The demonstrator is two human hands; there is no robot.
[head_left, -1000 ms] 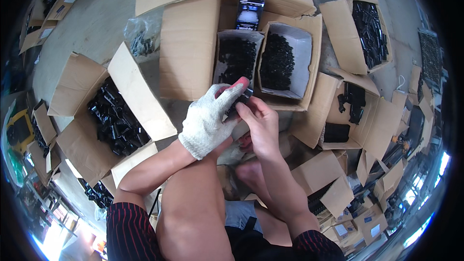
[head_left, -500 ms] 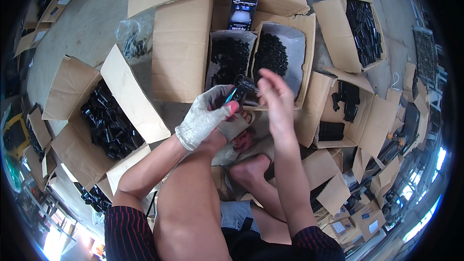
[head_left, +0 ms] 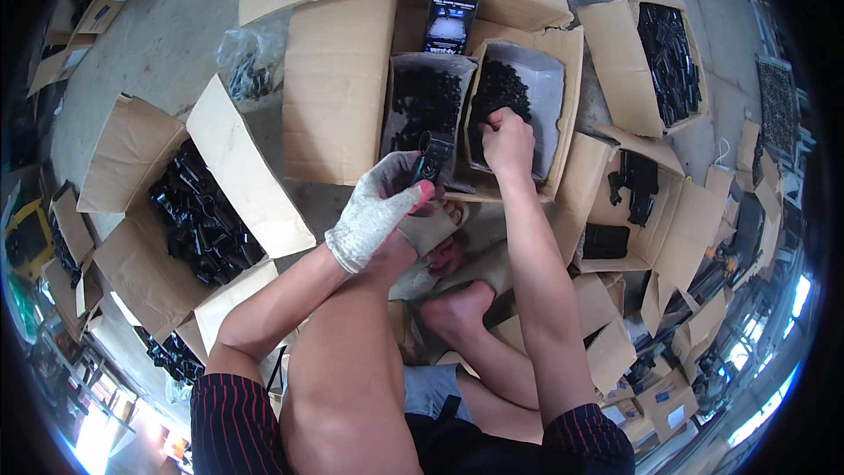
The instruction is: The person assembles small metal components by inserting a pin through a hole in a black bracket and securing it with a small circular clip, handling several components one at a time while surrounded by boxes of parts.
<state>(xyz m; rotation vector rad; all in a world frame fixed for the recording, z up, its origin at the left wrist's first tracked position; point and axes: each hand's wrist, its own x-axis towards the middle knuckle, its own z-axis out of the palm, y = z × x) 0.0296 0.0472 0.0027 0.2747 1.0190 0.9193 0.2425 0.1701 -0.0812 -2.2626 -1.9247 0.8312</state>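
Observation:
My left hand, in a pale knitted glove with a red patch at the thumb, grips a glossy black plastic part with a rounded upper end. My bare right hand is down at the right grey tray, fingers pinched together at the edge of a heap of small black pieces. Whatever lies between those fingertips is hidden. Beside it, the left grey tray contains more small black pieces. Both trays sit inside an open cardboard box.
A phone with a lit screen leans behind the trays. Open cartons of black parts stand at left, right and far right. A clear plastic bag lies on the floor. My bare legs are below my hands.
My right hand has moved away from the black part, forward into the right tray, and its fingers have closed. The left hand keeps its grip, the part now tilted more upright.

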